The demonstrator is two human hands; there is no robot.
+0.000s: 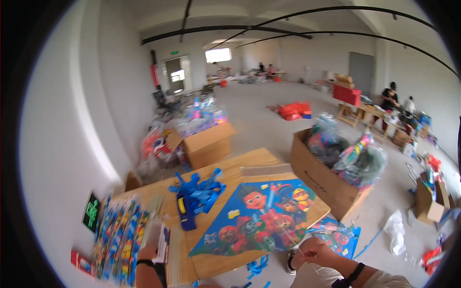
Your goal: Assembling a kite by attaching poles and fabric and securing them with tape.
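Observation:
A printed kite (261, 218), blue with cartoon figures, lies spread on the wooden table (249, 165). My right hand (312, 250) is just past its near right edge, fingers closed together on what looks like a thin pale rod (295, 245) that runs onto the kite. My left hand (148, 253) is at the table's near left, beside a pale narrow package (163, 245); its fingers are blurred and partly hidden. Left of it lie several long wrapped colourful bundles (120, 240). A heap of blue ribbon strips (199, 189) sits beyond the kite's left side, with a dark blue folded piece (185, 211) against it.
Another printed kite piece (343, 235) hangs low to the right of the table. Cardboard boxes of bagged goods stand at the far left (211, 146) and right (331, 187). Blue strips (258, 265) lie on the floor. A person (390, 98) is at a distant bench.

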